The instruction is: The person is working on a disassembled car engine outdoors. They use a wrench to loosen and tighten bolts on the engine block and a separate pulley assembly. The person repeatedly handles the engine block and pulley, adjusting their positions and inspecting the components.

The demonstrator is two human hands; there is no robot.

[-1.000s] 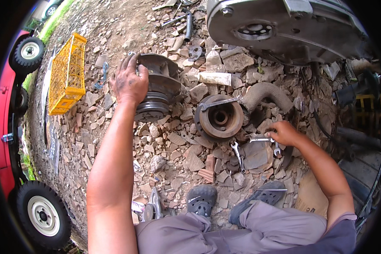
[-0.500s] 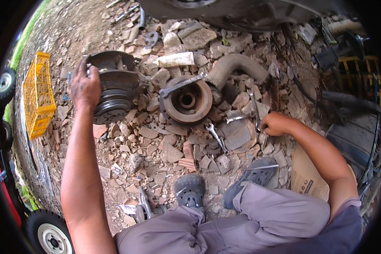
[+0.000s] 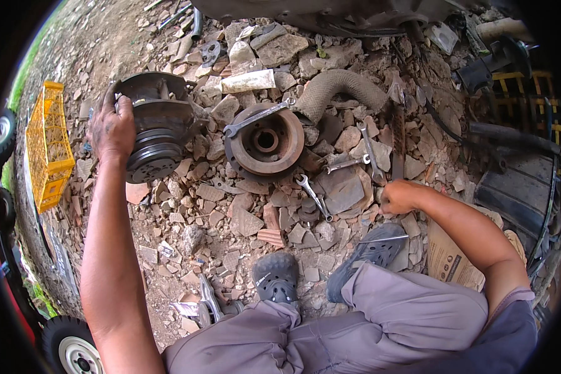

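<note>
At the left, my left hand [image 3: 113, 129] grips the side of a dark, greasy engine part with a grooved pulley [image 3: 158, 128], standing on the rubble. My right hand [image 3: 402, 197] is low over the stones with its fingers curled together; whatever they hold, if anything, is hidden. Just beyond it lies a combination wrench [image 3: 370, 151], with another wrench [image 3: 348, 164] crossing towards it. A third wrench [image 3: 315, 198] rests left of a flat stone. Between my hands lies a rusty round pulley [image 3: 285, 156], with a longer wrench [image 3: 258, 118] across its top.
A curved, fabric-covered hose [image 3: 343, 90] lies behind the rusty pulley. Broken tile and stones cover the ground. A yellow crate [image 3: 50, 146] stands at far left, and cardboard [image 3: 449, 252] lies by my right knee. A screwdriver-like rod [image 3: 383, 239] lies across my right shoe.
My right hand has drawn back towards me, away from the near end of the combination wrench. My left hand stays on the pulley part. The whole view has shifted slightly.
</note>
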